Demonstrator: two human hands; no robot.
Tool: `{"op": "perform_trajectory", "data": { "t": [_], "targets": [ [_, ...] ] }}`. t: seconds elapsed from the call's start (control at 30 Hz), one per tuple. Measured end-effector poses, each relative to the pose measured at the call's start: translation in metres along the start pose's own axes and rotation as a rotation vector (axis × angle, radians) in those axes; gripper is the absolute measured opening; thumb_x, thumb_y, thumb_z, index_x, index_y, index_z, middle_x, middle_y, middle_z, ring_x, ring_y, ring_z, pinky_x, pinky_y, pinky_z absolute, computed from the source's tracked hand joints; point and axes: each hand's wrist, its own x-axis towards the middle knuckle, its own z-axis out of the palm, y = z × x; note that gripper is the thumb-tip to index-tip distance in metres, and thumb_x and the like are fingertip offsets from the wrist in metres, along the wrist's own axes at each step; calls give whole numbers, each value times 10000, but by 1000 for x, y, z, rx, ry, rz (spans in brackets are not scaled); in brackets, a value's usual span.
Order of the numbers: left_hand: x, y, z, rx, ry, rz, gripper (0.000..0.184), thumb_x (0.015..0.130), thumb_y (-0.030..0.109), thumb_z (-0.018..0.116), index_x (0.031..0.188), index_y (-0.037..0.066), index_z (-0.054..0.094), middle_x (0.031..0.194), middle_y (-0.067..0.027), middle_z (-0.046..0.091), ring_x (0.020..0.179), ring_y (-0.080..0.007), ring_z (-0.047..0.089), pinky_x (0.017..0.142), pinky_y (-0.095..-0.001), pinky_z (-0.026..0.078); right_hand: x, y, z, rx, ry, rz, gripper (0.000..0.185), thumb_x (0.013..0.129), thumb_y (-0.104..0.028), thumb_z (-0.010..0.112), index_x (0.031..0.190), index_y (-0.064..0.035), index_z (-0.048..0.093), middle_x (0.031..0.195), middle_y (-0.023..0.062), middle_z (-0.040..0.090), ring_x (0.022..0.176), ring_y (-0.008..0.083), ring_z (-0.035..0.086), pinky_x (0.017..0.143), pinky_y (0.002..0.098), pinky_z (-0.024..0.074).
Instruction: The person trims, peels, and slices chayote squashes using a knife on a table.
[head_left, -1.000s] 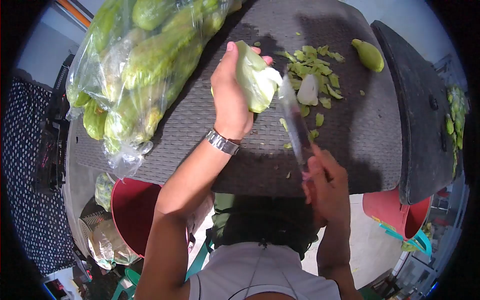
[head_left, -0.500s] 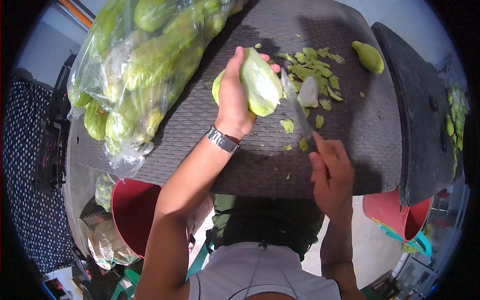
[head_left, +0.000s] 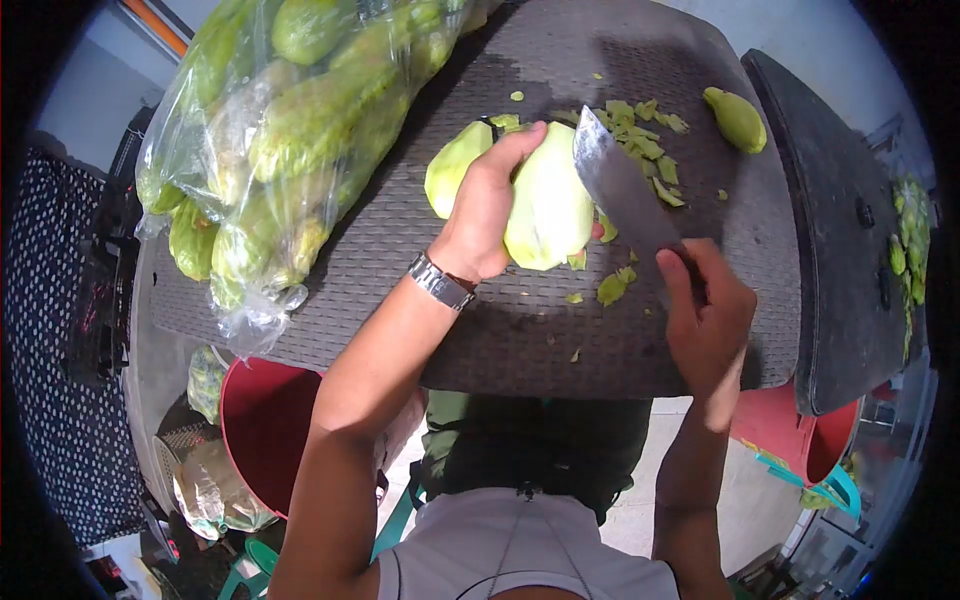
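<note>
My left hand (head_left: 488, 205) is wrapped round a peeled pale green fruit (head_left: 550, 200) above the dark woven table (head_left: 480, 330). Beside that hand, on its left, lies another light green piece (head_left: 457, 168). My right hand (head_left: 705, 310) grips the handle of a broad knife (head_left: 625, 185), its blade slanting up to the left with the tip near the fruit's upper right side. Green peelings (head_left: 640, 135) are scattered behind the blade. A whole green fruit (head_left: 738, 120) rests at the table's upper right.
A clear plastic bag (head_left: 300, 140) full of green fruits covers the table's left part. Below the table stand a red bin (head_left: 265, 430) on the left and a red bucket (head_left: 785, 425) on the right. A dark chair back (head_left: 835, 240) borders the table's right side.
The fruit in my left hand has turned and come slightly down and right. My right hand has moved right with the knife, whose broad side now shows. The white piece among the peelings is no longer visible.
</note>
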Motion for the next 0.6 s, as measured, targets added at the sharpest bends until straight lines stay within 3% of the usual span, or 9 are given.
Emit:
{"op": "perform_trajectory", "data": {
  "t": [0.4,0.53,0.6],
  "targets": [
    [0,-4,-5,-85,-95,-127,620,1048,515,458,1373,-3,564,1216,-258,688,920,-544,722,690,-558,639,3,7,3,-108,-53,-98,97,985,-130,707,993,-39,674,844,180,712,758,381,722,628,408,526],
    [0,-5,-2,-101,-72,-118,623,1049,516,457,1351,-17,573,1182,-260,704,903,-536,728,683,-549,639,3,3,-4,-80,-126,-31,110,974,-129,719,975,-30,670,749,175,667,654,320,687,598,387,495],
    [-2,-3,-1,-65,-46,-109,592,1052,490,478,1318,-27,590,1170,-246,714,914,-488,741,702,-539,640,6,3,-12,-20,-180,32,115,976,-135,715,972,-27,675,699,169,639,596,271,654,577,369,472]
  ]
}}
